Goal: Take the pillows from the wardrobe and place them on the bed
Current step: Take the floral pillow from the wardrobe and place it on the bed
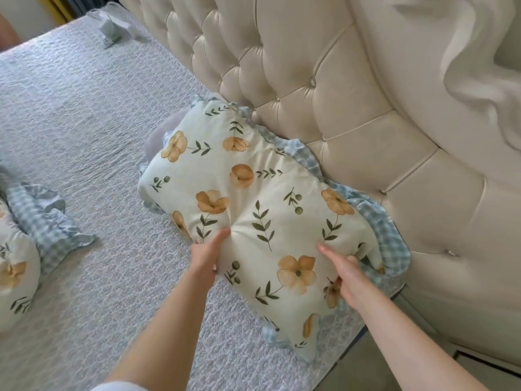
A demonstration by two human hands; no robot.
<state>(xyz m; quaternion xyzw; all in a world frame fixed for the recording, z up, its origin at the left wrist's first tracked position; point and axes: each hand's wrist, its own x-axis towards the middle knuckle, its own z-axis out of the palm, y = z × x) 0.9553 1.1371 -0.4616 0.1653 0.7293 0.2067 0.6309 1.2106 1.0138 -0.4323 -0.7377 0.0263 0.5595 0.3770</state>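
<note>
Floral cotton pillow (253,210) lay flat on bed (84,122), blue gingham frill touching tufted cream headboard (324,80). Your left hand (207,256) pinched its near edge, fabric bunched at thumb, fingers tucked under, out of sight. Your right hand (345,273) gripped other edge, fingers curled into cover, thumb out straight. Second pillow (17,263) well apart, cut off by left frame edge. Small pale thing (111,28) far up bed, couldn't make out what.
</note>
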